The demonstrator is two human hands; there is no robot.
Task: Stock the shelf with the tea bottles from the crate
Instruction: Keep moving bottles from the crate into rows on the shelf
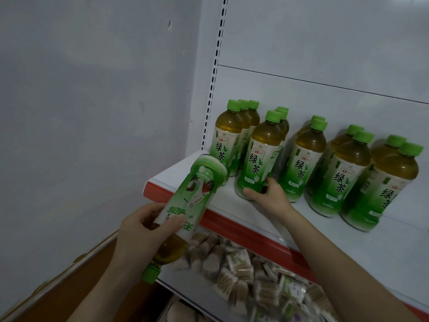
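left hand (144,231) curled round tilted bottle (197,182) | right hand (267,196), arm outstretched, gripping upright bottle (257,159) base

13 tea bottles (304,159) are showing, 12 standing on the shelf (394,247) in 5 rows of 3, 3, 2, 2 and 2 from the left and 1 tilting in the left hand (139,231), the right hand (267,194) making 2 hands, while packets (243,270) below are lying too heaped to count.

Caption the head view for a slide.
Right hand grips a tea bottle standing on the shelf; left hand holds another bottle cap-down.
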